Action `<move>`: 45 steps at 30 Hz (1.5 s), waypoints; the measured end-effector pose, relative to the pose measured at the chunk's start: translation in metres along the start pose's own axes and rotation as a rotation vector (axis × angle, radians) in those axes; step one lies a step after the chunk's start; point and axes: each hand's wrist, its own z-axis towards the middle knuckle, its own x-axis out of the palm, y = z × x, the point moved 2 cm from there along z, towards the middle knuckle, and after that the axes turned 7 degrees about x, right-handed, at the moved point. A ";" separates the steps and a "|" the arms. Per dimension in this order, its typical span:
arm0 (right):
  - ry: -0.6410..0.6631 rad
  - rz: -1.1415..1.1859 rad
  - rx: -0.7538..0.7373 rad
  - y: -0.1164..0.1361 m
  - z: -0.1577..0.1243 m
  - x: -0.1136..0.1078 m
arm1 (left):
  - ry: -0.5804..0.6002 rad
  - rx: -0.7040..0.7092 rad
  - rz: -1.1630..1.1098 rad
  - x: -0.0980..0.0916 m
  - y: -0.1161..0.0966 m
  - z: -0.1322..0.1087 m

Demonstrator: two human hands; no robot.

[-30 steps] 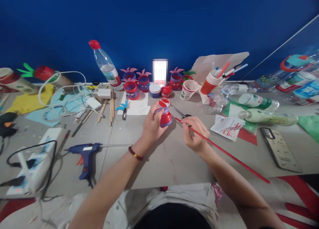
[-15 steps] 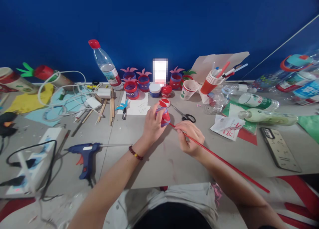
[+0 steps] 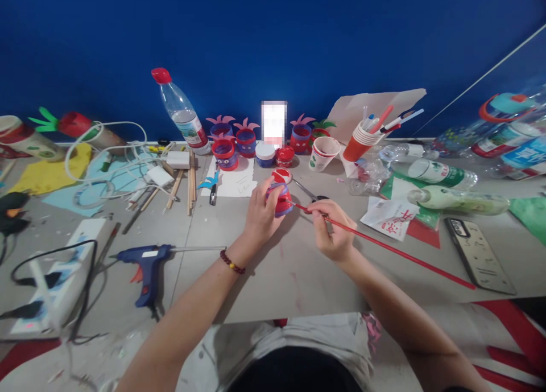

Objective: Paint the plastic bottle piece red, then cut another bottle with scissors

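Observation:
My left hand [image 3: 263, 211] is wrapped round a small red and purple painted cup [image 3: 282, 200], its fingers on the near left side. Between the fingers of my right hand [image 3: 333, 228] is a long red-handled paintbrush [image 3: 396, 243], whose tip meets the red band of the cup. Just behind the cup lies a round lid [image 3: 281, 176] smeared with red paint. A pair of scissors [image 3: 303, 188] rests to the right, its handles partly covered by my right hand. Farther back stand a jar of red paint [image 3: 285, 155] and a white-lidded jar [image 3: 265, 153].
Painted cups with paper leaves [image 3: 224, 153] stand along the blue wall near a bottle [image 3: 187, 122]. A glue gun [image 3: 147, 267] and a power strip [image 3: 63, 278] lie left. On the right are a paper cup [image 3: 325, 153], plastic bottles [image 3: 443, 174] and a phone [image 3: 480, 255].
My right hand has shifted slightly right, and the paintbrush lies at a flatter angle, its tip higher on the cup. The left hand has hardly moved.

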 end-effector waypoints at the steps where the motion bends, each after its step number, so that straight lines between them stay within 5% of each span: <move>1: -0.006 -0.007 0.002 -0.001 0.000 -0.001 | -0.003 0.001 -0.003 0.000 0.000 0.000; 14: -0.059 -0.128 -0.049 -0.011 0.003 -0.009 | -0.039 -0.007 -0.055 -0.005 -0.001 0.003; 30: 0.068 0.002 -0.175 0.003 -0.010 0.006 | 0.030 0.008 0.041 0.001 -0.001 -0.002; 45: 0.003 -0.024 -0.067 0.001 -0.001 0.000 | -0.020 0.003 -0.011 -0.004 -0.002 0.002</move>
